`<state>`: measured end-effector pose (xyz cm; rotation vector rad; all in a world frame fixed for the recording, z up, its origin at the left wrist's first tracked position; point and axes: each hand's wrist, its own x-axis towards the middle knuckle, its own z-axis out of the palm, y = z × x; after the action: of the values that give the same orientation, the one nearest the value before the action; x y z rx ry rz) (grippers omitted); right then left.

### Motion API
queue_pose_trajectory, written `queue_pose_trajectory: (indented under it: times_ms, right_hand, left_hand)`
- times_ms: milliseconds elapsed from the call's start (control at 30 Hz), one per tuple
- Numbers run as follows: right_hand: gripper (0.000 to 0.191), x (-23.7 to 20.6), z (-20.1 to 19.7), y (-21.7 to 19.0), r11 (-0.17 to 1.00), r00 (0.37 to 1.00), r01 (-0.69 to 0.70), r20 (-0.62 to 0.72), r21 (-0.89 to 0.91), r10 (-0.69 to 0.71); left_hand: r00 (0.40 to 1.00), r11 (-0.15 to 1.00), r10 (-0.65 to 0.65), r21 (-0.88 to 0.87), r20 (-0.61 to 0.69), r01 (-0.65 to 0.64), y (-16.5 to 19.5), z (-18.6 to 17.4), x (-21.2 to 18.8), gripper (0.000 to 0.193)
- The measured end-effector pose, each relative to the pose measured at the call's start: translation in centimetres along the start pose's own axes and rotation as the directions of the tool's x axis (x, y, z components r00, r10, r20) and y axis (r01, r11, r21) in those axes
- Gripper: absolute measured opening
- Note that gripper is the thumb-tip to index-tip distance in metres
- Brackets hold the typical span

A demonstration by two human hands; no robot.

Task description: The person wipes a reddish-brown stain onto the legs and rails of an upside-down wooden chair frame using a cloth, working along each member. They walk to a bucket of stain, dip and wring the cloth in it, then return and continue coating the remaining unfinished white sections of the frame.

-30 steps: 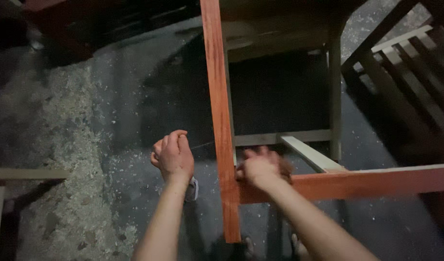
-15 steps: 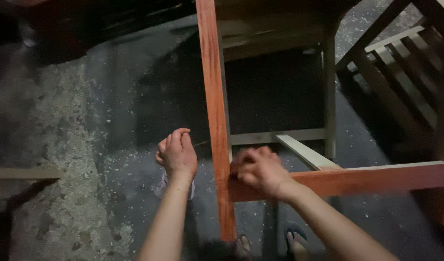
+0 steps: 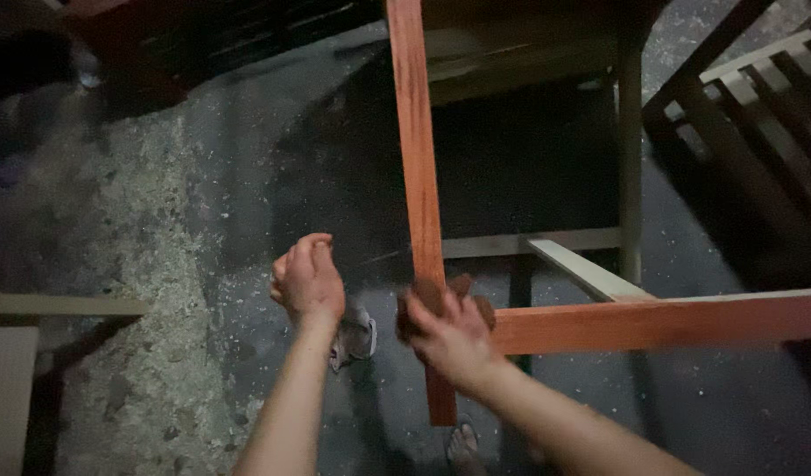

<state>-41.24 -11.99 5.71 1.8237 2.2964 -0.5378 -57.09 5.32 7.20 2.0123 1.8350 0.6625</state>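
Note:
A wooden frame stands on the floor below me, part of it stained red-orange. Its red upright rail [image 3: 414, 176] meets a red horizontal rail [image 3: 652, 322] at a joint. My right hand [image 3: 445, 335] is at that joint, pressing a dark reddish-brown rag [image 3: 465, 286] against the upright rail. My left hand [image 3: 308, 282] hovers a little left of the upright rail with its fingers curled into a loose fist, touching nothing I can see. The frame's pale bare-wood leg [image 3: 630, 159], crossbar [image 3: 529, 242] and diagonal brace [image 3: 586, 273] lie behind.
The grey floor is strewn with sawdust [image 3: 149, 229]. My foot in a sandal [image 3: 357, 335] is below my hands. Dark slatted furniture [image 3: 749, 115] stands at the right, pale boards [image 3: 35, 304] at the left edge, and more dark furniture along the top.
My right hand has slid left and slightly down with the rag, from the horizontal rail onto the joint with the upright. My left hand has barely shifted.

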Motion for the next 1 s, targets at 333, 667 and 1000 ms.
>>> queue_pose_trajectory:
  times_ms: [333, 667, 1000]
  right_hand:
    - [0.043, -3.0, -1.2, -0.8, 0.775, 0.762, 0.626, 0.282, -0.088, -0.584]
    - [0.069, 7.0, -13.6, 8.8, 0.912, 0.954, -0.253, -0.243, -0.324, 0.178]
    - [0.058, 3.4, -6.1, 2.2, 0.902, 0.969, -0.243, 0.123, 0.357, 0.213]
  left_hand:
    - [0.999, 0.998, -0.053, 0.013, -0.013, 0.053, -1.6, -1.2, -0.8, 0.029]
    - [1.0, 1.0, -0.002, 0.016, 0.0, 0.002, -0.6, -1.1, 0.2, 0.027]
    - [0.998, 0.998, -0.056, -0.02, 0.031, 0.057, 0.3, -0.5, -0.1, 0.029]
